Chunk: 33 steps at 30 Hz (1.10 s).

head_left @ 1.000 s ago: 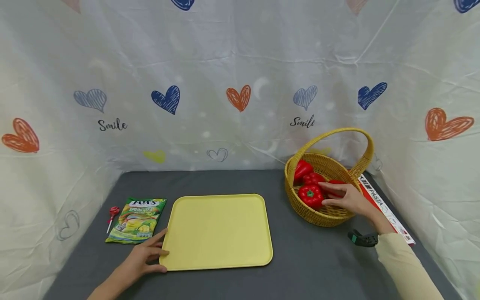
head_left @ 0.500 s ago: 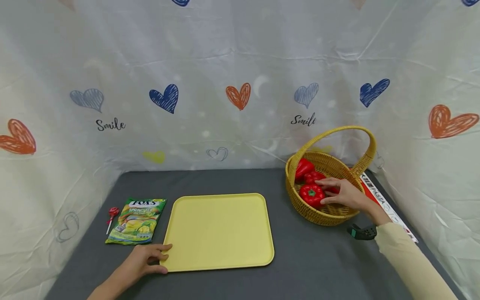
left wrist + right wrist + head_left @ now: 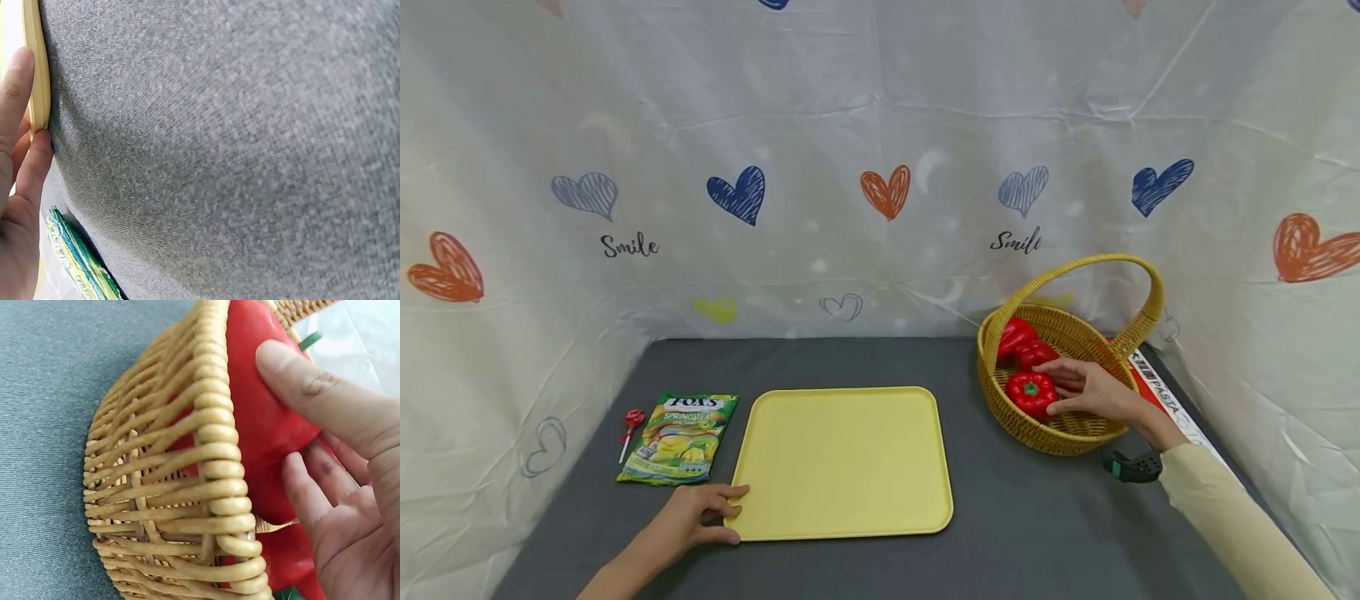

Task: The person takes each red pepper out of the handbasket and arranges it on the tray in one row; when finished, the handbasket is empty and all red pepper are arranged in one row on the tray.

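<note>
My left hand (image 3: 688, 521) holds the near left corner of the yellow tray (image 3: 842, 462), with the thumb at its front edge and the fingers over the rim. In the left wrist view the fingers touch the tray's side wall (image 3: 39, 81). Inside the wicker basket (image 3: 1037, 437), my right hand (image 3: 1093, 392) grips a red bell pepper (image 3: 259, 419), thumb on one side and fingers on the other. A pepper with its green stem facing up (image 3: 1028, 393) lies beside the thumb. Further red peppers (image 3: 1017, 335) lie at the basket's far left; the hand hides part of them.
Left of the tray lies a green Fox's candy bag (image 3: 681, 437), with a red lollipop (image 3: 632, 421) beside it. A red and white pasta box (image 3: 1172, 408) stands partly behind the basket, whose tall handle (image 3: 1082, 262) arches above the peppers. A printed cloth hangs behind the table.
My left fingers have drawn in from along the tray's left edge toward its near corner. My right fingers have closed a little further over the pepper in the basket. The view has shifted slightly.
</note>
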Tool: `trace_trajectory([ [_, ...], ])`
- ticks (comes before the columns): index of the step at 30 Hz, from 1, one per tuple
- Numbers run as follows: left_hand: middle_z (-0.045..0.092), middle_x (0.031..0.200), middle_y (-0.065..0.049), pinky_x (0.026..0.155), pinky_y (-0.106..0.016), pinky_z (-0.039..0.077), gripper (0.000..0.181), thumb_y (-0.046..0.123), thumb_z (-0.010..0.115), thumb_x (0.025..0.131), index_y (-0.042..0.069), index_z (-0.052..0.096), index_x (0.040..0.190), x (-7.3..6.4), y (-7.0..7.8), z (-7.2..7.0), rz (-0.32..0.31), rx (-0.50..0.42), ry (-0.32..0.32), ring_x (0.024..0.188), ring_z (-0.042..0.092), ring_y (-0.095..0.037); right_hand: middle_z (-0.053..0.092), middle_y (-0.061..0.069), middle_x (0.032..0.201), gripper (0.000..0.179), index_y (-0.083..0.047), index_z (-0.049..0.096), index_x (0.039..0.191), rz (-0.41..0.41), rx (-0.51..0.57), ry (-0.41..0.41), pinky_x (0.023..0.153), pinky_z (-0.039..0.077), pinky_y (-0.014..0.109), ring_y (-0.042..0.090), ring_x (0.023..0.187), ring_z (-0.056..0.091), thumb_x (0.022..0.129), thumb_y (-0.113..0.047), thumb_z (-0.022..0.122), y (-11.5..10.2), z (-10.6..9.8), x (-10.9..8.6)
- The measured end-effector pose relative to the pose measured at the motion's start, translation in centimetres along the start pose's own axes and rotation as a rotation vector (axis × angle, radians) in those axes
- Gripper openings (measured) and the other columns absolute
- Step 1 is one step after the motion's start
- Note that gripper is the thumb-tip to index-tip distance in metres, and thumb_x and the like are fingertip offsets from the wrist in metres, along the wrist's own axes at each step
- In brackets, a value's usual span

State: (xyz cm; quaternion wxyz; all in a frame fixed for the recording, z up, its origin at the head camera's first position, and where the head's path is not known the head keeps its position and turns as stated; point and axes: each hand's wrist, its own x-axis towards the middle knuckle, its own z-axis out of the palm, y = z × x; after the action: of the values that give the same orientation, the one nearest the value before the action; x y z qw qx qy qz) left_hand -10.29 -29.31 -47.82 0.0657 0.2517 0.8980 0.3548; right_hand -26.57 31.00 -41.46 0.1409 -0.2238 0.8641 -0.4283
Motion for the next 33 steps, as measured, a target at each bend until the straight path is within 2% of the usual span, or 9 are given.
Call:
trace_trajectory([
  [4,0.065,0.113,-0.025,0.07,-0.02,0.052,0.036,0.034,0.079,0.072,0.004,0.076,0.092,0.0,0.0,0.0,-0.006,-0.001,0.005,0.1,0.064,-0.019,0.055,0.021,0.132,0.062,-0.004,0.052,0.137,0.046,-0.033,-0.005,0.082,0.049,0.024,0.022,0.111,0.057,0.083,-0.023,0.076,0.4,-0.3,0.0],
  [7,0.066,0.112,-0.024,0.07,-0.021,0.052,0.036,0.034,0.079,0.072,0.004,0.076,0.09,0.0,0.0,0.0,-0.001,0.007,0.01,0.099,0.064,-0.02,0.058,0.022,0.128,0.061,-0.002,0.052,0.136,0.05,-0.01,-0.005,0.076,0.05,0.023,0.007,0.098,0.058,0.083,-0.021,0.076,0.7,-0.5,-0.1],
  [14,0.066,0.111,-0.024,0.07,-0.02,0.052,0.037,0.037,0.078,0.072,0.004,0.075,0.09,0.2,0.0,0.0,0.0,0.009,0.007,0.099,0.063,-0.014,0.048,0.03,0.134,0.057,0.005,0.051,0.134,0.037,0.1,0.024,0.08,0.049,0.019,-0.009,0.104,0.054,0.085,-0.013,0.073,1.5,-0.7,-0.7],
  [17,0.066,0.11,-0.025,0.07,-0.02,0.052,0.038,0.037,0.078,0.072,0.004,0.075,0.09,0.2,0.0,-0.1,0.021,0.02,0.012,0.099,0.063,-0.015,0.046,0.032,0.134,0.057,0.008,0.048,0.134,0.041,0.134,0.05,0.081,0.048,0.018,-0.011,0.104,0.053,0.086,-0.011,0.071,1.6,-0.8,-1.1],
  [19,0.066,0.109,-0.026,0.069,-0.02,0.052,0.037,0.036,0.078,0.071,0.003,0.075,0.089,0.1,0.1,-0.1,0.037,0.026,0.014,0.098,0.064,-0.016,0.049,0.028,0.133,0.059,0.01,0.046,0.135,0.063,0.171,0.071,0.082,0.048,0.019,-0.011,0.103,0.053,0.086,-0.011,0.071,1.5,-0.9,-1.3],
  [25,0.065,0.109,-0.027,0.068,-0.021,0.052,0.032,0.03,0.08,0.069,0.004,0.075,0.087,0.2,0.4,-0.2,0.029,0.023,0.001,0.096,0.066,-0.024,0.064,-0.012,0.116,0.063,0.014,0.04,0.137,0.1,0.301,0.107,0.081,0.05,0.023,-0.008,0.102,0.056,0.086,-0.007,0.071,0.3,-1.2,-2.2],
  [27,0.066,0.109,-0.027,0.068,-0.021,0.053,0.03,0.03,0.08,0.069,0.005,0.074,0.085,0.2,0.5,-0.2,0.022,0.03,-0.001,0.095,0.066,-0.024,0.063,-0.019,0.112,0.059,0.01,0.043,0.138,0.093,0.344,0.108,0.081,0.051,0.023,-0.007,0.102,0.057,0.087,-0.004,0.069,-0.3,-1.3,-2.6],
  [30,0.065,0.11,-0.027,0.069,-0.023,0.053,0.03,0.029,0.081,0.069,0.004,0.074,0.084,0.3,0.6,-0.2,0.005,0.027,-0.008,0.095,0.066,-0.025,0.064,-0.02,0.111,0.054,0.003,0.048,0.138,0.088,0.397,0.11,0.081,0.051,0.024,-0.004,0.103,0.059,0.088,-0.002,0.067,-1.3,-1.2,-3.2],
  [33,0.065,0.11,-0.027,0.069,-0.025,0.054,0.031,0.027,0.081,0.069,0.002,0.074,0.086,0.4,0.7,-0.2,-0.012,0.016,-0.014,0.094,0.067,-0.027,0.065,-0.018,0.11,0.045,-0.012,0.059,0.132,0.093,0.437,0.121,0.08,0.052,0.025,-0.002,0.101,0.06,0.088,-0.002,0.067,-2.3,-1.0,-3.8],
])
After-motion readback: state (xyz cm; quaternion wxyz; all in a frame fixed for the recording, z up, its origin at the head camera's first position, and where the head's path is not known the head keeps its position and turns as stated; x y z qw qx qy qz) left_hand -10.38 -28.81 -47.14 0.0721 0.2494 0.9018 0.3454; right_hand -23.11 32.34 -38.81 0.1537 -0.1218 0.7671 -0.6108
